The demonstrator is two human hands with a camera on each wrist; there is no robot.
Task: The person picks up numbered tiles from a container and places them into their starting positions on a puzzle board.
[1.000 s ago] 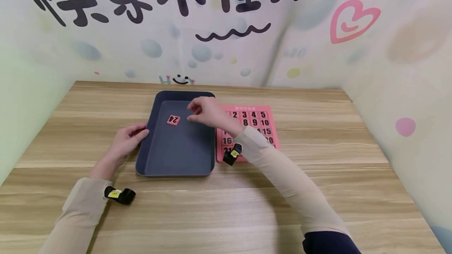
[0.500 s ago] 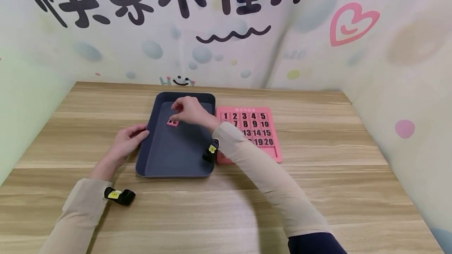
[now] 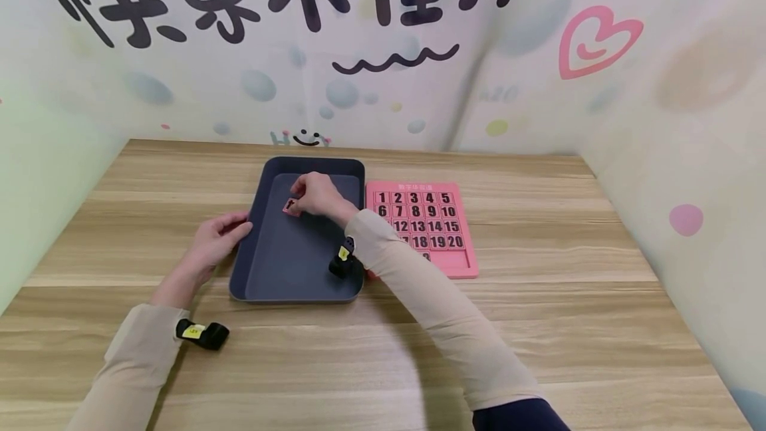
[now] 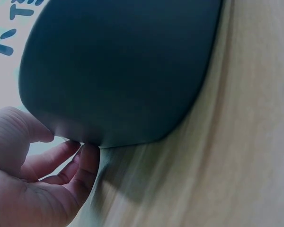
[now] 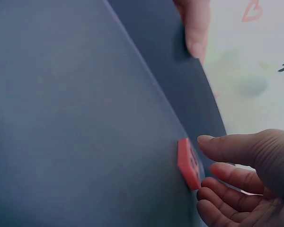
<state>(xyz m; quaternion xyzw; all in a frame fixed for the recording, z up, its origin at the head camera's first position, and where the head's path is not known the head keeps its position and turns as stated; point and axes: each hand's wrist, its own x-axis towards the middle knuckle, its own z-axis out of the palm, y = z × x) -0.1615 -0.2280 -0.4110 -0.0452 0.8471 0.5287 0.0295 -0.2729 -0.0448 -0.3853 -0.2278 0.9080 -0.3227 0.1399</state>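
A dark blue-grey tray (image 3: 302,265) lies on the table, and my left hand (image 3: 218,238) holds its left wall. In the left wrist view that hand's thumb (image 4: 38,130) and fingertips meet the tray edge. Inside the tray sits one small pink number tile (image 5: 188,164), its number partly covered in the head view. My right hand (image 3: 320,195) reaches over the tray to this tile. Its thumb (image 5: 227,147) and fingers are spread apart beside the tile, with a gap between them; whether they touch it I cannot tell.
A pink number board (image 3: 473,268) with black-numbered tiles stands against the tray's right side. My right sleeve (image 3: 419,271) hides its lower left; bare slots show at the lower right. Behind the wooden table (image 3: 538,338) rises a printed wall (image 3: 419,105).
My right hand has moved left across the tray and lowered to the tile, covering part of it. More of the board has come into sight. The left hand stays at the tray.
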